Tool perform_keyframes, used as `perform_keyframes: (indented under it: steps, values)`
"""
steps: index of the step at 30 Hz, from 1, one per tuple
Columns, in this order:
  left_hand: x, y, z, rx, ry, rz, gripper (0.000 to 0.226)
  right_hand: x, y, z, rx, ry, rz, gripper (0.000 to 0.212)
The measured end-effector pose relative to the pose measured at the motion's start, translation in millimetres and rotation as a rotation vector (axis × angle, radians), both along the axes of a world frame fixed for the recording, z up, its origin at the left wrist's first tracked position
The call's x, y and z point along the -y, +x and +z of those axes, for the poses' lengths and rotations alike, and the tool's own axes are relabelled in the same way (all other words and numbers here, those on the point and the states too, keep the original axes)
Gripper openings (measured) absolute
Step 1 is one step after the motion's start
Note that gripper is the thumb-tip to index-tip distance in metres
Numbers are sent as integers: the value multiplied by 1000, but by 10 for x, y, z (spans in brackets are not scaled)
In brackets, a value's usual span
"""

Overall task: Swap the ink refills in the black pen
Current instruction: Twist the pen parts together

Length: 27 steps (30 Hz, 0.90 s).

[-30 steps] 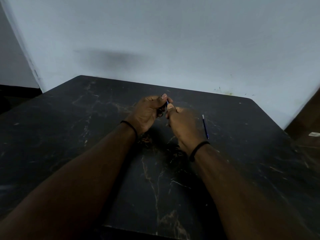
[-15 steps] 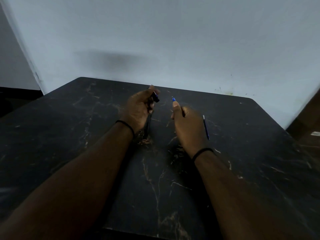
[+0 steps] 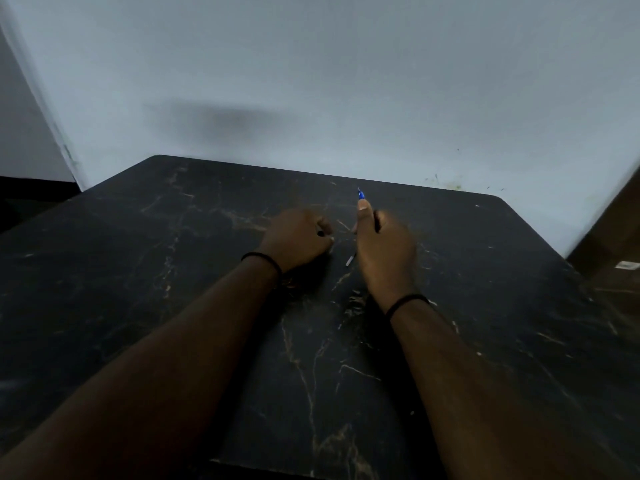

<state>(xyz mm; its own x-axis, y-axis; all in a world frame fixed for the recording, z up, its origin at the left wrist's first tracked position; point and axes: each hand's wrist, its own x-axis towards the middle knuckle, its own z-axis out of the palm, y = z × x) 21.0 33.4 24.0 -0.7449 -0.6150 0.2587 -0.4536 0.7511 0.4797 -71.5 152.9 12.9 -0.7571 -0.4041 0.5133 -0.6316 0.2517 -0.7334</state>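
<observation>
Head view gives me two hands: my left hand (image 3: 298, 237) is curled round a black pen (image 3: 320, 233) of which only a dark bit shows, and my right hand (image 3: 384, 244) pinches one blue-tipped ink refill (image 3: 360, 194), pointing far and up. Both wear one black wristband each, over a dark marbled table (image 3: 173, 271) set against a pale wall (image 3: 346, 81).

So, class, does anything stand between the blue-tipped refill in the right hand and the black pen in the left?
Nothing visible does. The right hand pinches the thin blue-tipped ink refill; the left hand grips the black pen, mostly hidden in its fingers. Only bare dark marble table shows in the gap.
</observation>
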Motion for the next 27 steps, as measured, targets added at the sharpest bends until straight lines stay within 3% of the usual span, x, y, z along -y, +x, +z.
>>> perform_keyframes:
  steps: [5,8,12,15,21,27]
  values:
    - [2,6,8,19,-109,69,12,25,0,-20,0,37,27,65]
    - [-6,-22,-4,-179,-137,109,30,12,14,3,49,23,85,51]
    - [-46,-72,31,-645,245,23,37,10,65,78,270,-33,231,18]
    - [-118,-88,58,-802,541,-70,26,-13,115,120,380,-72,375,23]
    - [-176,-35,105,-911,1028,-396,27,-85,128,167,645,-87,567,35]
    - [-109,-32,89,-824,1195,-503,34,-100,90,203,1000,-84,824,38]
